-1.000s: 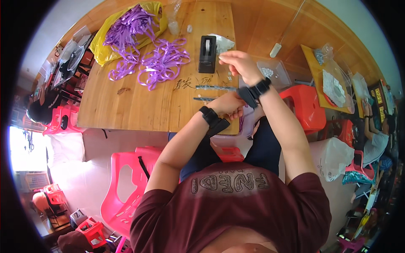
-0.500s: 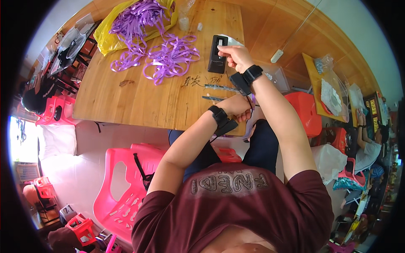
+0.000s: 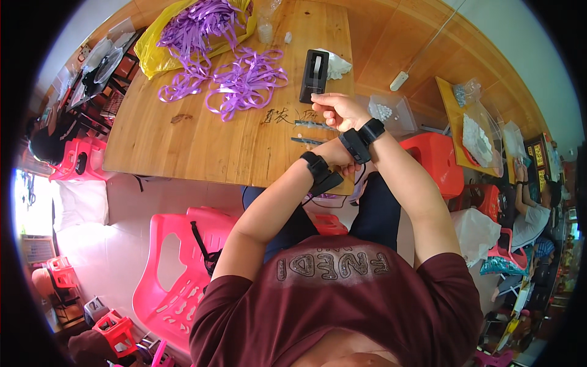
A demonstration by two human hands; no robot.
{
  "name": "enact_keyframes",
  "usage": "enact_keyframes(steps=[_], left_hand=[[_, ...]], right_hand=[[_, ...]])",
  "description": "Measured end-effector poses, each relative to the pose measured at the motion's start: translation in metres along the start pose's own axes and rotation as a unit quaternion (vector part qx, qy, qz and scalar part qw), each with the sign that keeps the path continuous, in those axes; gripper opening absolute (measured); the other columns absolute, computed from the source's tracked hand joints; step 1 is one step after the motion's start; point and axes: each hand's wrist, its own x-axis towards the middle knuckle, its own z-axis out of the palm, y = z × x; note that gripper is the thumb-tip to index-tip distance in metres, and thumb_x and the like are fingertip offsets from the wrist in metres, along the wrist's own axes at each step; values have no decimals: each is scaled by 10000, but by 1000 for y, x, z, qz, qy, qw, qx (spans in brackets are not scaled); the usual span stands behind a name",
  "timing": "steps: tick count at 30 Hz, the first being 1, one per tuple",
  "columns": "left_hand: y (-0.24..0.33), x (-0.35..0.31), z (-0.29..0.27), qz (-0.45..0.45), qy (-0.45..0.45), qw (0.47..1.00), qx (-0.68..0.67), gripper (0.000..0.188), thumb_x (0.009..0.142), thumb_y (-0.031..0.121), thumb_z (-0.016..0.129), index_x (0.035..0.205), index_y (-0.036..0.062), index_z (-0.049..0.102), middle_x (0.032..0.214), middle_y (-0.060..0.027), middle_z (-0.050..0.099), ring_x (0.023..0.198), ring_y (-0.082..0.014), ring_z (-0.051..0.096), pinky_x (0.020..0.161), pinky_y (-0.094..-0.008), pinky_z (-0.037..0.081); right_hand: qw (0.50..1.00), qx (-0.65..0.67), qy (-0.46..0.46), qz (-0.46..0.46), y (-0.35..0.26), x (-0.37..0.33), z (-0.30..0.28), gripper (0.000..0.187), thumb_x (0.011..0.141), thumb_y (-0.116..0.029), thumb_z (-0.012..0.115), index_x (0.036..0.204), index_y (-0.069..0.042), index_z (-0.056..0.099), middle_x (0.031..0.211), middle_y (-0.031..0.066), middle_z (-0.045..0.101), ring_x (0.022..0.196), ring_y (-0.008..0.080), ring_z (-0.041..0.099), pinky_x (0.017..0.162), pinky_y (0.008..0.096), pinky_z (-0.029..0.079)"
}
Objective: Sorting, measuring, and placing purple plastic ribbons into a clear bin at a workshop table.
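A black tape dispenser (image 3: 310, 85) with a pale roll lies on the wooden table (image 3: 214, 150). At its near end my right hand (image 3: 343, 111) pinches the end of the tape between thumb and forefinger, the other fingers curled. My left hand (image 3: 340, 154) is at the table's near edge, partly hidden behind my right wrist. Its fingers are curled in, and what they hold cannot be made out. Beside it lie two dark narrow strips (image 3: 304, 141) with clear film on them. Purple ribbon shows below the table edge under that hand.
Loose purple ribbons (image 3: 247, 82) lie mid-table, with more in a yellow bag (image 3: 153, 52) behind. Crumpled white material (image 3: 338, 66) sits by the dispenser. A clear bin (image 3: 391, 113) with white pieces and a red stool (image 3: 433, 162) stand right; a pink chair (image 3: 162, 275) stands left.
My right hand has drawn back toward me from the roll to the dispenser's near end, uncovering the roll. My left hand has stayed almost in place.
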Motion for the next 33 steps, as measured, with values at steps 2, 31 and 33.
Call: enact_keyframes(steps=[2, 31, 33], left_hand=[[-1, 1, 0, -6, -2, 1000, -1, 99, 910, 39, 553, 892, 30, 650, 641, -74, 617, 499, -132, 592, 404, -247, 465], [34, -16, 15, -73, 26, 995, 57, 194, 1000, 229, 495, 924, 62, 557, 687, -35, 604, 468, -107, 538, 413, -259, 453], [32, -15, 14, -69, 24, 996, 50, 193, 1000, 229, 497, 926, 61, 557, 690, -34, 606, 472, -105, 539, 414, -259, 453]], right_hand=[[1000, -22, -6, -8, 4, 6, -2, 224, 876, -192, 764, 951, -19, 644, 820, 47, 633, 519, 54, 445, 435, 213, 366], [739, -660, -76, -106, -14, -78, -107, 227, 850, -269, 672, 810, -50, 716, 702, 55, 704, 678, 179, 662, 629, 337, 499], [721, -684, -51, -96, -16, -81, -103, 220, 868, -250, 729, 836, -33, 720, 737, 84, 710, 677, 160, 666, 640, 316, 506]])
